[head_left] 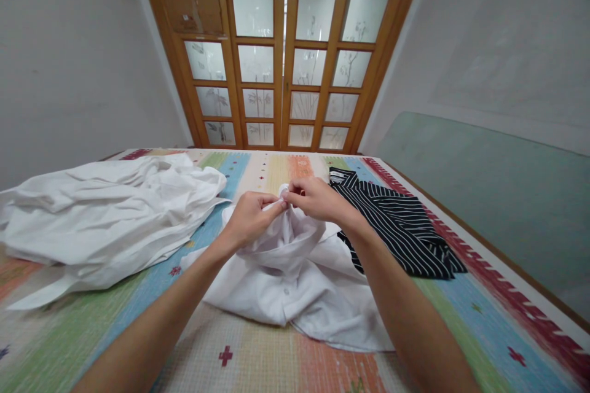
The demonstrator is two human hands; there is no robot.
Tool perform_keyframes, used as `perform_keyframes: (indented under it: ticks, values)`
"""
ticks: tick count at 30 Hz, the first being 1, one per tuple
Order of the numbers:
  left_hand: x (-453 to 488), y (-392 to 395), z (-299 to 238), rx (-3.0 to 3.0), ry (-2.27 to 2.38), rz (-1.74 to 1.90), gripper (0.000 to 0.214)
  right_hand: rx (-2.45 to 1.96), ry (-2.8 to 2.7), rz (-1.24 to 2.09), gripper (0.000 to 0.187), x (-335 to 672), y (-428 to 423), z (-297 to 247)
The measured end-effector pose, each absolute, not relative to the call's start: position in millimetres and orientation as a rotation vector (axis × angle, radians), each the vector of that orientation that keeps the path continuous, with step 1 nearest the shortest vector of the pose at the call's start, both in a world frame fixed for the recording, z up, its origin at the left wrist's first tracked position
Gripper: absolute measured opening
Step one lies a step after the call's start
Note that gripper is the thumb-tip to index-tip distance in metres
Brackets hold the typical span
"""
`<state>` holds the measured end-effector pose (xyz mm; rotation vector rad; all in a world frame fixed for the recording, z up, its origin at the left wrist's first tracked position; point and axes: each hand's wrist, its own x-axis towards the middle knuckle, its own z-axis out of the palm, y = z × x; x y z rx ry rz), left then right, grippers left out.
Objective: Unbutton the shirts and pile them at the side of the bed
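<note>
A white button-up shirt lies bunched in front of me, its upper part lifted off the bed. My left hand pinches the raised fabric between thumb and fingers. Right beside it, my right hand is closed on the same piece of the shirt, and the fingertips of both hands nearly meet. A small button shows on the shirt's front below them. Whatever detail lies under the fingertips is hidden.
A heap of white clothing spreads at the left. To the right lies a folded black shirt with white stripes. Everything rests on a striped, multicoloured cover. A pale green board borders the right side; wooden glazed doors stand beyond.
</note>
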<state>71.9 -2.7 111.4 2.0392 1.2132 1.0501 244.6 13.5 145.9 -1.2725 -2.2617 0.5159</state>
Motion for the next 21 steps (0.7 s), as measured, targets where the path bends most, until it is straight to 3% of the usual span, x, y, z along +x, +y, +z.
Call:
perform_keyframes:
  ticks: [13,19,21]
  values:
    - [75.6,-6.1,109.2,1.930,1.117,1.176,0.028,-1.140,-2.145,1.047,0.024,259.2,22.9,144.6]
    - [71.9,-1.8,109.4,1.798,1.105,1.298,0.031,-1.286,-2.348,0.651,0.025,257.1,26.3,135.8]
    - [70.2,-3.4,113.0,1.865,1.108,1.293,0.030,-1.272,-2.320,0.673,0.025,254.6,27.0,134.5]
